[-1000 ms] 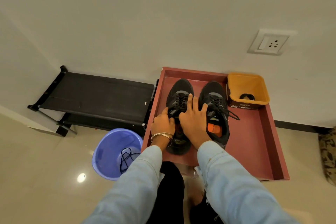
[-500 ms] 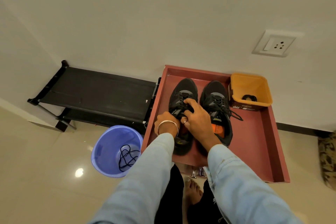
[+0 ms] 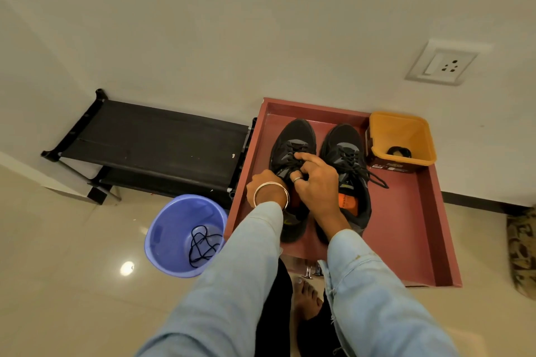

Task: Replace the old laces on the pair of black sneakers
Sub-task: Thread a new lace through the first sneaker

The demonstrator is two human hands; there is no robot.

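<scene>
A: Head view, the only one. Where are your hands?

B: Both on the left sneaker (image 3: 290, 151), which sits in the red tray (image 3: 412, 229) beside the right sneaker (image 3: 345, 153), toes to the wall. Your right hand (image 3: 314, 182) has the forefinger stretched onto the lacing near the top eyelets, other fingers curled in; it looks to be hooking or pinching the lace, though the strand between the fingers is too small to confirm. Your left hand (image 3: 266, 185) is curled at the collar of the same shoe; whether it grips lace or tongue, I cannot tell.

A: Which step, then?

B: My reading: working the lace on the left sneaker, either snugging it or finishing at the top. A loose black lace (image 3: 203, 243) lies in the purple bucket (image 3: 162, 229) on the floor, and something dark sits in the yellow tub (image 3: 403, 136) at the tray's far corner, likely spare lace. The right sneaker is laced, its ends trailing onto the tray.

A: Next move?

B: You'd need a firm pinch on one strand, the other hand steadying the shoe, and a pull along the eyelet row.
</scene>
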